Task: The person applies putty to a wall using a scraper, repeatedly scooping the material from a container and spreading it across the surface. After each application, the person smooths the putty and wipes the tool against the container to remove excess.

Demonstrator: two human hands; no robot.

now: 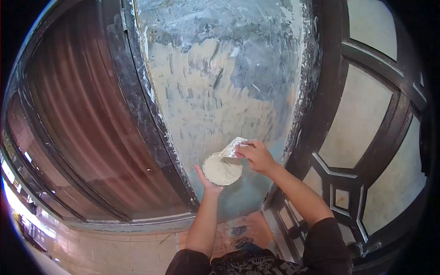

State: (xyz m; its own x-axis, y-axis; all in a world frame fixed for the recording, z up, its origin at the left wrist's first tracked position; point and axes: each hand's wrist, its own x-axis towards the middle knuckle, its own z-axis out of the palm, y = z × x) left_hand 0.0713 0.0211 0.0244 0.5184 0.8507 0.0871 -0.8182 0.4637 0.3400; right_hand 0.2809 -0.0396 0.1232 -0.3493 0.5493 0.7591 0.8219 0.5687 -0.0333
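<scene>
Head view:
- Left hand (210, 185): grip closed round the near left side of the container, thumb along its side; fingers beneath mostly hidden.
- Container (228, 184), round: held up in the left hand, in front of the wall panel, open side facing the camera.
- Paste (222, 171), cream-coloured: fills most of the container's mouth.
- Right hand (259, 157): grip closed on the scraper, thumb and fingers pinching its right end.
- Scraper (232, 147), flat, smeared whitish: tilted over the container's far rim, lower edge at the paste; whether it touches, cannot tell.
- Wall panel (183, 114), blue-grey: cream streaks across its middle, a patch at upper right showing dark.
- Frame post (151, 110), dark, white-marked: left of the panel.
- Curtain (87, 123), reddish brown: left of that post.
- Door (337, 114), dark wood with pale panes: right of the panel.
- Floor (114, 250), tiled: below.
- Sleeves (326, 245), dark: one on each arm.
</scene>
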